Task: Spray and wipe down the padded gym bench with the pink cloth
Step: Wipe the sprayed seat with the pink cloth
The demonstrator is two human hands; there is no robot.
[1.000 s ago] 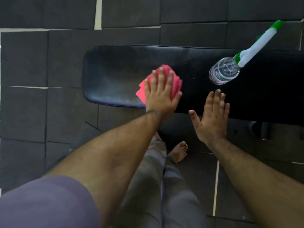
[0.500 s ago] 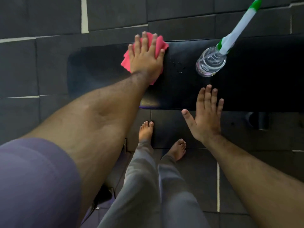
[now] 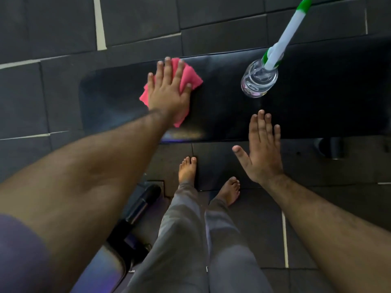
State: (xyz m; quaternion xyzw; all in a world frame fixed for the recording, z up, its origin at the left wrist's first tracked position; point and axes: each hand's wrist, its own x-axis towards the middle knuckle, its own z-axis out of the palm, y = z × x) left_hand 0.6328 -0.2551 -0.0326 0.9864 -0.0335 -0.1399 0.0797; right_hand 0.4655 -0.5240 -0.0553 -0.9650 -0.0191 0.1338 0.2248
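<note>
The black padded gym bench runs across the view from left to right. My left hand lies flat on the folded pink cloth and presses it onto the bench's left part. A clear spray bottle with a white and green spray head stands upright on the bench to the right of the cloth. My right hand hovers open, fingers spread, over the bench's near edge, below the bottle, holding nothing.
Dark rubber floor tiles surround the bench. My bare feet stand on the floor just in front of it. A black bar of gym equipment sits at my lower left. A bench leg shows at the right.
My left hand with the cloth swept from the near edge to the far edge of the bench, then came back toward the middle. My right hand stayed open near the front edge.
</note>
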